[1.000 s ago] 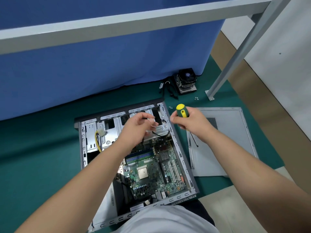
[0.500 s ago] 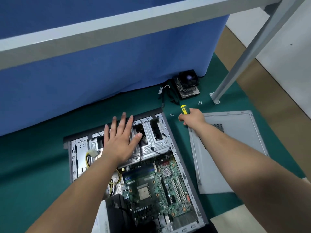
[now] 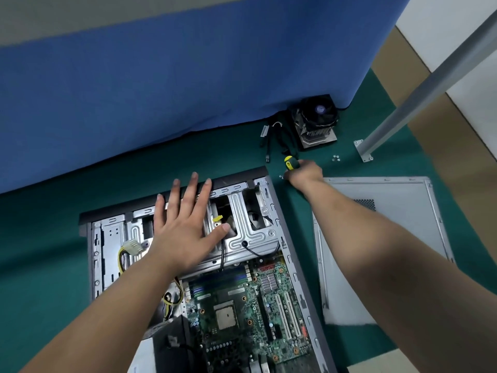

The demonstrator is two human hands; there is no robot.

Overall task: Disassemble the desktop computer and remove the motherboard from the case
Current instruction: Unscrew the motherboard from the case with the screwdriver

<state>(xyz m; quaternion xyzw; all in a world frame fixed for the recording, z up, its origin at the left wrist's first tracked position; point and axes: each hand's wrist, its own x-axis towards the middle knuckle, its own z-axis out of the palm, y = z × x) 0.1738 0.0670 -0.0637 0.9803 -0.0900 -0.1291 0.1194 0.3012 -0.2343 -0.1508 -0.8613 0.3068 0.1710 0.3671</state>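
On green matting, lying flat with its side off: open grey metal computer case [image 3: 293, 267], green motherboard [image 3: 242, 305] still seated inside its lower half, bare square processor socket [image 3: 225, 316] near the middle. Pressed flat upon the silver stamped-metal drive cage [image 3: 250, 232] at the case's upper end: left hand [image 3: 183, 232], fingers [image 3: 188, 195] straight and spread, thumb reaching toward a small yellow tab [image 3: 217, 218]. Just beyond the case's top right corner: right hand [image 3: 305, 172], fingers curled round a yellow-and-black-handled screwdriver [image 3: 290, 162], blade hidden. Beside the case on the right, flat on the matting under the right forearm: removed grey side panel [image 3: 382, 238]. Farther back, against the blue cloth partition [image 3: 188, 76]: black fan on a finned metal heatsink [image 3: 317, 119], loose black cables [image 3: 274, 141] next to it, several small silver screws [image 3: 336, 158] near a grey metal post foot [image 3: 363, 150]. Yellow-and-black wire bundle with white plug [image 3: 131, 249] at the case's left.
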